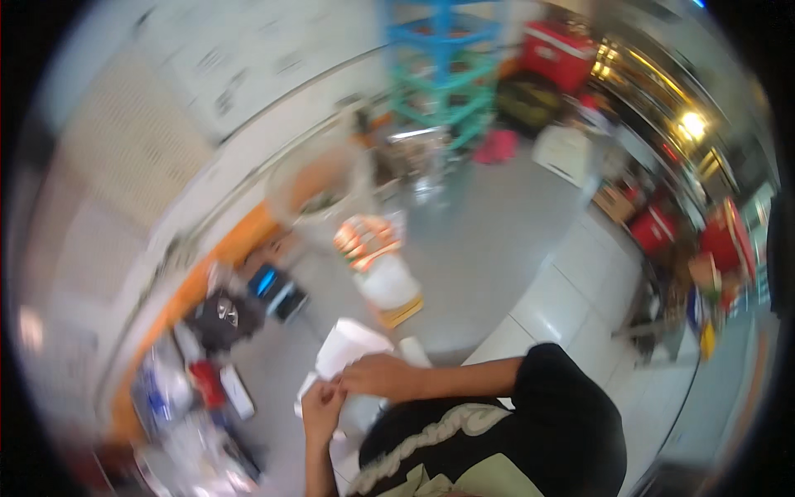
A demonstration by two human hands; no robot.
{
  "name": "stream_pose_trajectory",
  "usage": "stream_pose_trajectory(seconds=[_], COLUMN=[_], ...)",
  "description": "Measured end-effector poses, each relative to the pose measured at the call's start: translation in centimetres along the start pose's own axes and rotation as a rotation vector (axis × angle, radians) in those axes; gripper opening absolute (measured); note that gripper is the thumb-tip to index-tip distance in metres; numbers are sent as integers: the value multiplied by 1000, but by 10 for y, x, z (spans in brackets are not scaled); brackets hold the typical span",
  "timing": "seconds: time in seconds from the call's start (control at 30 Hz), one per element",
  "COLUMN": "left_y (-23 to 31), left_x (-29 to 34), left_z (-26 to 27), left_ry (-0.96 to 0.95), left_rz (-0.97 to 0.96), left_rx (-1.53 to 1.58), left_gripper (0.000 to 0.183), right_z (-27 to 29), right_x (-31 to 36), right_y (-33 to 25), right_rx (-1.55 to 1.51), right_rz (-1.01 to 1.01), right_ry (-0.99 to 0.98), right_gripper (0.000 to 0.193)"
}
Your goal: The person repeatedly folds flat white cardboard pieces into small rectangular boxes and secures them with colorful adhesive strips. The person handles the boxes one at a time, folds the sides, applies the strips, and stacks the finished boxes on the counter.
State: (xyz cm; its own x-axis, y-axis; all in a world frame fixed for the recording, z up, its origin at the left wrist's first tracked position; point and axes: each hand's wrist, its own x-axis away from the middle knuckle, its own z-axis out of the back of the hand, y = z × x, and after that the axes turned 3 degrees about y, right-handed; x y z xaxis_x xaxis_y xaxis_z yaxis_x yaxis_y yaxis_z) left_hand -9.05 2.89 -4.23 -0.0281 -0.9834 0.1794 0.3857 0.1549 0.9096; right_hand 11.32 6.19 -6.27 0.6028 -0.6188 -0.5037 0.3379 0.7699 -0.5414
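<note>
At the near edge of the grey table [464, 273], my hands meet with their fingers drawn together. My left hand [321, 406] is closed, its fingertips against those of my right hand [373, 377]. The right forearm reaches across from the right, and that hand is closed too. Whatever is between the fingers is too small and blurred to name. Just beyond them lies a white, box-like thing [348, 344], partly covered by the right hand. A second white piece [305, 391] shows beside the left hand.
Beyond stands a white-and-yellow container [389, 286] with an orange-striped bundle [367, 240] against it. A clear plastic bag [319, 182] sits by the wall. At left are a dark device with a lit blue screen [267, 282], a black bag [222, 315] and a white phone-like slab [237, 391].
</note>
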Motion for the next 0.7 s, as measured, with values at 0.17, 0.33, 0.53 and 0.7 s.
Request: stream_pose_trajectory(seconds=[0.17,0.33,0.53,0.7], left_y=[31,-11,-25,-7], left_x=[5,16,19,0], left_z=[-11,-3,27,11], left_ry=[-15,100,254,524], left_rz=[-378,-452,-44,-418], left_rx=[-253,-681,-486,-502], left_gripper=[23,15,23,32], right_z=[23,22,54,5], right_x=[3,-19,-21,0], right_y=[-4,-10,27,25], right_rx=[-57,-48,-378,-565], right_rz=[-209,-223,-514,-598], right_ry=[-49,-50,-266,-47], right_gripper=[22,42,28,19])
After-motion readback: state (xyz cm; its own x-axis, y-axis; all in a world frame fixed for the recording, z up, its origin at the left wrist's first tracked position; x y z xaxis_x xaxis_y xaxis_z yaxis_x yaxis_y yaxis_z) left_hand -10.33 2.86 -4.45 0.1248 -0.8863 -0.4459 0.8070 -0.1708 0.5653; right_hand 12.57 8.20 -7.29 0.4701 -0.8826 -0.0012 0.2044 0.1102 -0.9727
